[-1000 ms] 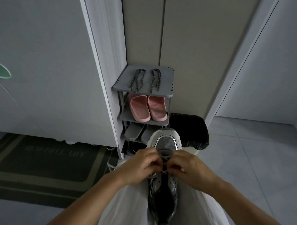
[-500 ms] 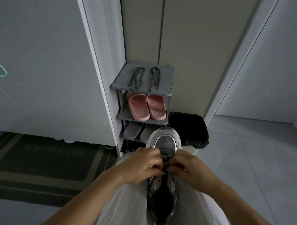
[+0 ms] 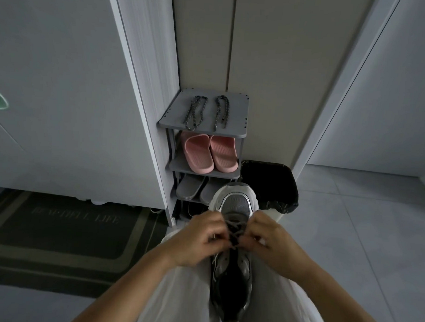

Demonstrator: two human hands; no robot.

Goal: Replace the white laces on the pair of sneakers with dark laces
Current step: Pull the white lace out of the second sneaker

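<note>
A single sneaker [image 3: 232, 278] is held lengthwise on the lap, directly in front of the shoe rack [image 3: 236, 113], with its toe pointed toward the rack. The toe is covered in grey mesh and edged by a rounded white bumper; the heel section is dark and glossy. White lace [image 3: 236, 228] is seen crossed over the tongue.

The left hand [image 3: 198, 240] and right hand [image 3: 273, 246] are placed on either side of the eyelets. On both hands the fingers are curled tightly inward, and lace strands are pinched at the fingertips. The exact strand held by each hand cannot be told.

Two dark laces [image 3: 193, 118], rope-like and twisted, are laid side by side in long loops on the flat grey top shelf of the rack. Smooth pink slippers [image 3: 210, 153] are stored on the shelf below, and ribbed grey slippers [image 3: 193, 186] on the next shelf down.

A bin [image 3: 269, 182] lined with a crinkled black bag stands just right of the rack. A dark rectangular doormat [image 3: 57, 229] lies to the rack's left.
</note>
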